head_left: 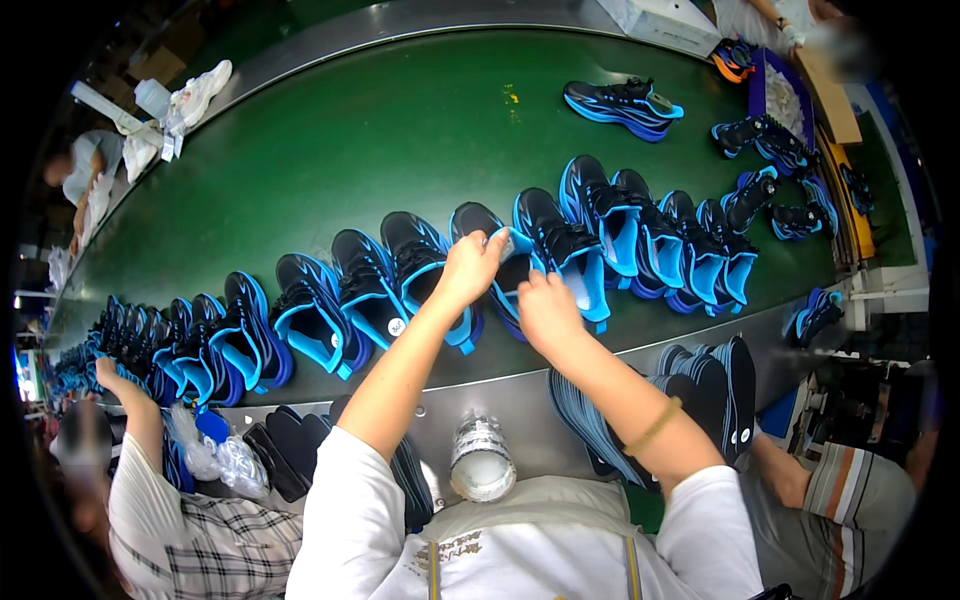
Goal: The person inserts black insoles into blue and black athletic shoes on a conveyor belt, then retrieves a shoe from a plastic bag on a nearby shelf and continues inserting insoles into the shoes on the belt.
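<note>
In the middle of a long row, a black sneaker (pixel 474 218) with light blue lining stands with its toe pointing away from me. My left hand (pixel 470 265) is closed on its tongue, at the left of the opening. At the right edge of the same opening, my right hand (pixel 549 312) is closed with curled fingers on the collar; its fingertips are partly hidden. A matching sneaker (pixel 540 215) stands close on the right, its light blue collar beside my right hand. Another one (pixel 408 235) sits just left of my left hand.
The sneakers line the near side of a green conveyor belt (pixel 350 130). A lone sneaker (pixel 622 108) lies farther back. Stacked insoles (pixel 740 385) and a white-smeared can (pixel 482 465) are by the near metal edge. A co-worker's arm (pixel 135 405) reaches in at left; another person sits at right.
</note>
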Demonstrator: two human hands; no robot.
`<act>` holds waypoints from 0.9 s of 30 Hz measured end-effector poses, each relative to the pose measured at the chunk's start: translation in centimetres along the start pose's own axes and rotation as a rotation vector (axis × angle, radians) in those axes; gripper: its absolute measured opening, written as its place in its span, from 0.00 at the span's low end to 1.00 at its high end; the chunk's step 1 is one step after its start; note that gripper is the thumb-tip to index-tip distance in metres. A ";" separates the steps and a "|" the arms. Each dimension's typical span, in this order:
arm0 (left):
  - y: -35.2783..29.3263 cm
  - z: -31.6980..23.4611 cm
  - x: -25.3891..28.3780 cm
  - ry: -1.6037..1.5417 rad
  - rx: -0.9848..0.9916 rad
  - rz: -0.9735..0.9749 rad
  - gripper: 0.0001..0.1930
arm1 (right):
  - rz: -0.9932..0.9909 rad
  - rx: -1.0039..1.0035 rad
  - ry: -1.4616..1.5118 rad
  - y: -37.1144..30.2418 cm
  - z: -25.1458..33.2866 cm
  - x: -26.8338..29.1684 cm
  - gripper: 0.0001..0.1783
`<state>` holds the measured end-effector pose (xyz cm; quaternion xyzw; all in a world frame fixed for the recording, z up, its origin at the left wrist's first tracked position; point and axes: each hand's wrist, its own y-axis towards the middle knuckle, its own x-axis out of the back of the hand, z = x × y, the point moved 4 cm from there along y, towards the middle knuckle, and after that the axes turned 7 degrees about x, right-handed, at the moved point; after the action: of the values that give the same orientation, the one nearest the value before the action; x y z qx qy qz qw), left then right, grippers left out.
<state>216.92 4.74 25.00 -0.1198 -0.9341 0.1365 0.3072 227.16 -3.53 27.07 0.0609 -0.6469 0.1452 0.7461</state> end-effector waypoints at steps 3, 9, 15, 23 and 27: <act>0.4 -0.1 -0.3 0.003 -0.008 0.002 0.27 | -0.009 -0.081 0.057 1.5 -0.1 -1.9 0.06; -0.4 0.7 0.5 -0.074 0.029 0.023 0.27 | -0.020 -0.036 0.049 -0.8 0.4 2.0 0.14; -0.5 0.8 0.5 -0.100 0.038 0.086 0.27 | 0.326 0.152 0.225 0.5 -1.7 1.1 0.08; -0.3 0.9 0.1 -0.068 0.036 0.084 0.26 | 0.154 0.164 0.126 2.9 -1.0 -4.1 0.09; -0.6 1.1 0.3 -0.058 0.022 0.093 0.25 | 0.218 0.207 0.002 3.0 -0.9 -4.4 0.10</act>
<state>215.96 4.10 24.49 -0.1556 -0.9345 0.1645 0.2746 226.61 -1.04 22.29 0.0668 -0.6305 0.2915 0.7162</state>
